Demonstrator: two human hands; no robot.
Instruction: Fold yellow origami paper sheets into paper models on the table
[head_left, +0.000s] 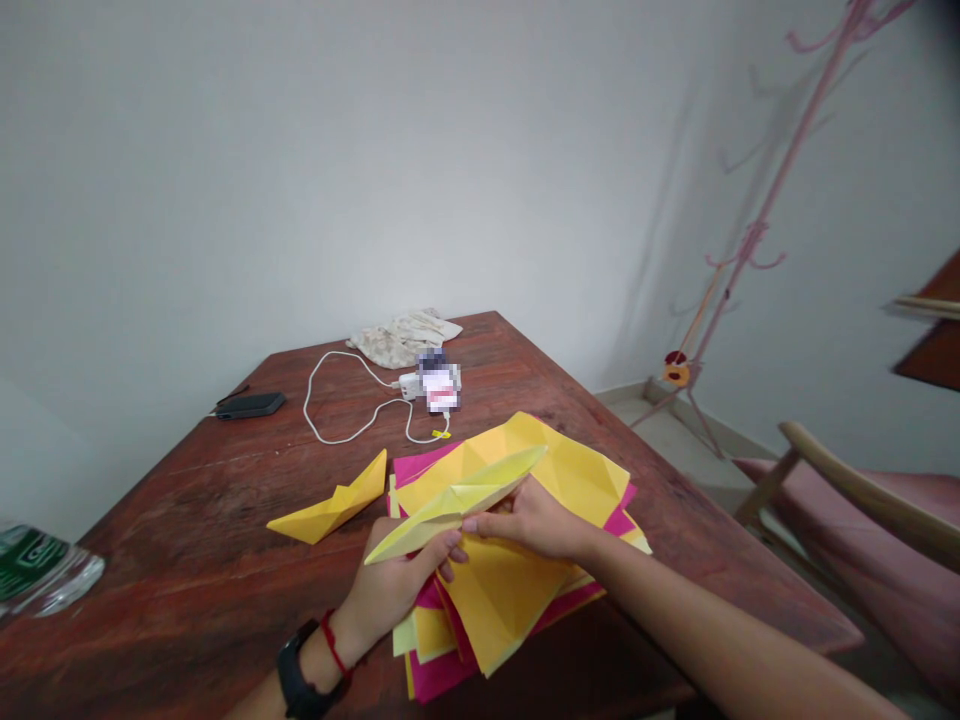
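A pale yellow folded paper boat is held between both hands, its long pointed ends slanting up to the right. My left hand pinches its lower edge near the middle, thumb in front. On the right side, my right hand grips the same edge, its thumb close to the left one. Under the hands lies a loose stack of paper sheets in orange-yellow, magenta and pale yellow, the top one creased. A finished-looking orange-yellow paper boat rests on the table to the left.
The wooden table bears a white cable with a charger, a dark power bank and a crumpled cloth. A plastic bottle lies at far left. A chair and pink coat rack stand right.
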